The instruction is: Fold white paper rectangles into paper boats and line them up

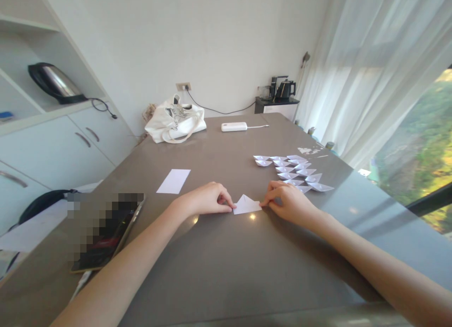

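- The left hand [212, 198] grasps the left end of the white folded paper [246, 205] between its thumb and fingers.
- The right hand [287, 200] grasps the right end of this same paper, also with a pinch.
- The folded paper is therefore between the two hands, over the near half of the brown table [212, 270]; it has one raised point in its middle. Whether its lower edge touches the table, I cannot tell.
- Beyond the right hand, small paper boats [283, 169] lie close together in slanting rows.
- A flat white sheet [173, 181] lies on the table, beyond the left forearm.
- At the far left of the table stands a white bag [158, 128], with a chain [175, 119] on its top; its contents are hidden from me.
- To the right of the bag lies a white device [234, 126] with a short cable.
- The open shelf [26, 42] at the left holds a steel kettle [60, 82]; what the kettle contains, I cannot see.
- Below it, the cabinet doors [38, 150] are closed.
- In the far corner, a black kettle [284, 90] stands upon a black-topped stand [280, 110]; its inside is also not visible.
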Demonstrator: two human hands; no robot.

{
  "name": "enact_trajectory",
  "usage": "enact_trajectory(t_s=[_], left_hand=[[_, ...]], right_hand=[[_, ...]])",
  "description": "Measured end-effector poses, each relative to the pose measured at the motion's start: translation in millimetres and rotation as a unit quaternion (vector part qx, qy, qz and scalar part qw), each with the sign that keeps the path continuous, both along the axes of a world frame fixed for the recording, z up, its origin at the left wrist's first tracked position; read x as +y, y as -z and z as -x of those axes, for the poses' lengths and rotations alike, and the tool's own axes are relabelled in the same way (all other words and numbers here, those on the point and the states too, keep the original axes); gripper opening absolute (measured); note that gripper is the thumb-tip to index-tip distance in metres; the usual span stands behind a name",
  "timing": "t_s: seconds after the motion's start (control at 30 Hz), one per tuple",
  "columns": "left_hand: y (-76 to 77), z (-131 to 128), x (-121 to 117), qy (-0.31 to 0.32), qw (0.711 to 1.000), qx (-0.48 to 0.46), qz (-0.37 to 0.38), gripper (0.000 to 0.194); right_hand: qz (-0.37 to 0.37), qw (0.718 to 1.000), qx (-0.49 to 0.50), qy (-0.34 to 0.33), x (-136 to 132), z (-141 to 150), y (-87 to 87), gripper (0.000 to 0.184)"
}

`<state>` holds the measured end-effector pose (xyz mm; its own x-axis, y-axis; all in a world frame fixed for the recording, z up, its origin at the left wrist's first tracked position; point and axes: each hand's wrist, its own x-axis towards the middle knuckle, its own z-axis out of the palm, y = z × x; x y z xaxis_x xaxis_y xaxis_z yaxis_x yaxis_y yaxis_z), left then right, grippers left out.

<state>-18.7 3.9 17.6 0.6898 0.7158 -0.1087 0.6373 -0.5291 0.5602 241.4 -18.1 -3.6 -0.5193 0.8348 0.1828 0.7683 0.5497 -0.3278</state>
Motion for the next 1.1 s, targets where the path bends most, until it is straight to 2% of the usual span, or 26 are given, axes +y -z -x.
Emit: enact_trajectory(t_s=[0.13,0.37,0.47,0.63,0.9,1.0,1.1], left_hand=[[1.3,-3.5,-0.3,-0.016,0.999,-0.005,0.033,0.025],[22.7,-31.0,-10.3,-0.113,0.989,-0.042,-0.089,0.020],[27.2,-38.3,-13.8,-0.153,0.984,-0.067,-0.069,0.016],[29.0,-41.5,-14.9,-0.184,0.979,-0.087,-0.019,0.032],[32.2,-42.6,-17.4,-0.190,0.976,-0.093,-0.041,0.025],[27.3,-45.9,-21.9,-0.172,0.976,-0.133,-0.016,0.022],[20.9,-48.1,-24.4,-0.130,0.974,-0.181,-0.033,0.015]], right_hand=[[-0.015,1.000,-0.012,-0.020,-2.0,0.8,-1.3,0.025],[-0.028,0.999,0.013,-0.037,-3.2,6.2,-1.1,0.017],[-0.039,0.998,0.035,-0.025,-1.4,10.1,4.0,0.012],[-0.028,0.997,0.065,-0.029,3.4,14.7,13.0,0.020],[0.054,0.990,0.128,-0.014,0.2,20.2,11.7,0.014],[0.089,0.986,0.140,0.009,-0.9,21.2,9.7,0.016],[0.040,0.988,0.148,-0.016,-0.1,19.1,7.1,0.012]])
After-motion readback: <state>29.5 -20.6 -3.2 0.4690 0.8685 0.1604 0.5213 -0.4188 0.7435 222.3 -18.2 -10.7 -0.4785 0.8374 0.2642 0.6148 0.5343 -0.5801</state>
